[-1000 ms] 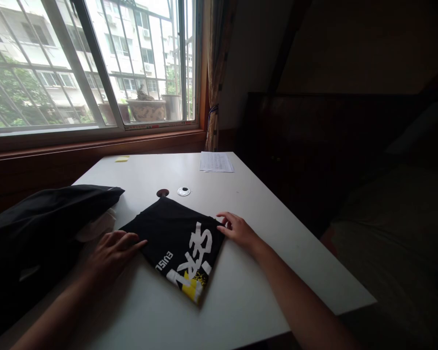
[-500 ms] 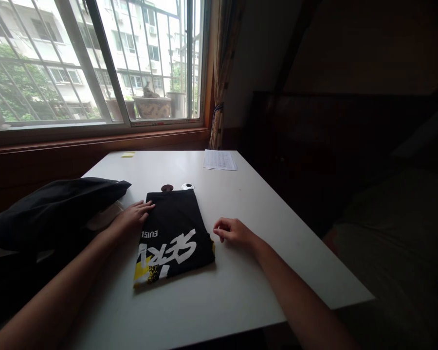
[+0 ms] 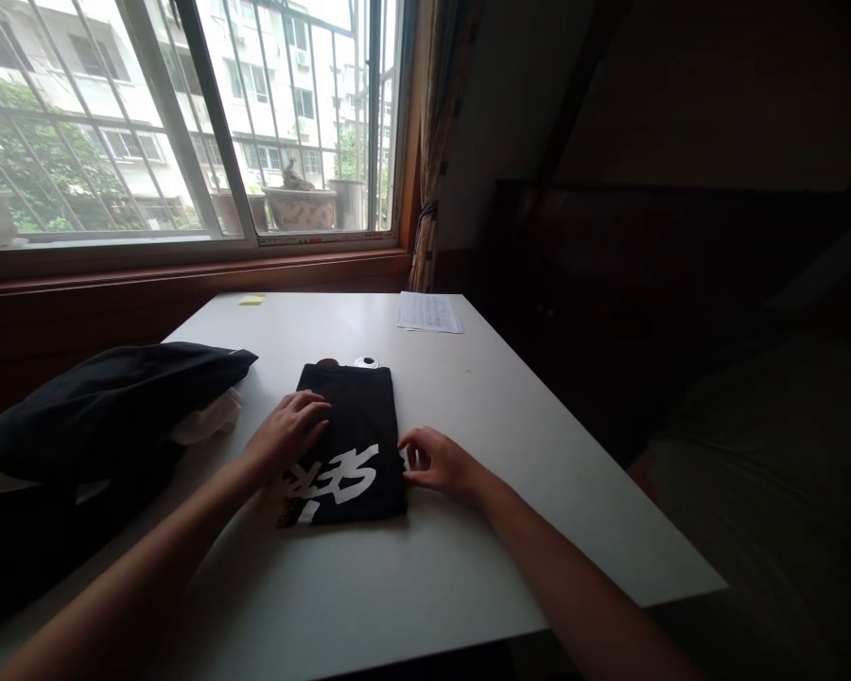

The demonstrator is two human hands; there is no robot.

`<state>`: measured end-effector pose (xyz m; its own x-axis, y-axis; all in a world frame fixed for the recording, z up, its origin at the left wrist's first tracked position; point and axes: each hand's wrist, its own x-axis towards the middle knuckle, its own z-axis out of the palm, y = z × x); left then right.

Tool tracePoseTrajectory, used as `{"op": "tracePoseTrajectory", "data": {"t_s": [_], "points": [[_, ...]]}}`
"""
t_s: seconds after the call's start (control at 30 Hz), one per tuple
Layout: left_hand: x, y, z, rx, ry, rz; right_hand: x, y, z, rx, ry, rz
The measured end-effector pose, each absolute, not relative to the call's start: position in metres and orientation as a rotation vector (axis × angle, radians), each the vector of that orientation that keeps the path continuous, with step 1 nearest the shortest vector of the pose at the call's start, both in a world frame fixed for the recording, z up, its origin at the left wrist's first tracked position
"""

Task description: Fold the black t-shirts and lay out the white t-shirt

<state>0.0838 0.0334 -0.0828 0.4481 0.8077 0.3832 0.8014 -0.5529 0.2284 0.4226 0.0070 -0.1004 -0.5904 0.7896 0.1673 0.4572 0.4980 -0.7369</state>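
A folded black T-shirt (image 3: 358, 407) with white lettering and a little yellow lies flat on the white table (image 3: 454, 567). My left hand (image 3: 294, 426) rests on its left side with fingers loosely spread, hiding part of the print. At the right edge of the shirt is my right hand (image 3: 436, 459), fingers curved and thumb apart from them. Its fingertips are at the folded edge, and a gap shows between thumb and index finger.
A heap of dark and white clothes (image 3: 113, 407) lies on the left. Behind the shirt are a dark round disc (image 3: 327, 362) and a white round piece (image 3: 367, 361). Papers (image 3: 429, 312) and a yellow slip (image 3: 251, 299) lie toward the far edge, below a barred window (image 3: 184, 123).
My left hand has moved right, farther onto the T-shirt. My right hand has moved left to its edge. The shirt has shifted and sits straighter, partly covering the dark disc.
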Motion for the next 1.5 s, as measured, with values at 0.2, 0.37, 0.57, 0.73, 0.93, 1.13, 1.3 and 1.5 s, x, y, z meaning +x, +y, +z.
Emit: {"op": "tracePoseTrajectory", "data": {"t_s": [0.2,0.37,0.57,0.73,0.93,1.13,1.3,1.5], "points": [[0.149,-0.046,-0.061,2.859,1.053,0.553,0.415,0.007,-0.108,-0.89,-2.309,0.788],[0.163,-0.06,-0.081,2.934,1.021,0.541,0.418,0.008,-0.105,-0.827,-2.39,0.655],[0.146,-0.051,-0.093,2.815,0.977,0.621,0.425,0.004,-0.095,-0.855,-2.298,0.838],[0.145,-0.05,-0.092,2.864,0.965,0.622,0.427,0.0,-0.088,-0.828,-2.307,0.975],[0.149,-0.05,-0.09,2.853,1.049,0.633,0.421,-0.003,-0.086,-0.77,-2.361,1.139],[0.148,-0.049,-0.089,2.814,1.12,0.635,0.415,-0.005,-0.087,-0.78,-2.346,1.138],[0.147,-0.048,-0.084,2.91,1.035,0.607,0.419,-0.004,-0.081,-0.823,-2.286,1.142],[0.149,-0.053,-0.078,3.005,0.974,0.401,0.426,-0.001,-0.083,-0.825,-2.296,1.193]]}}
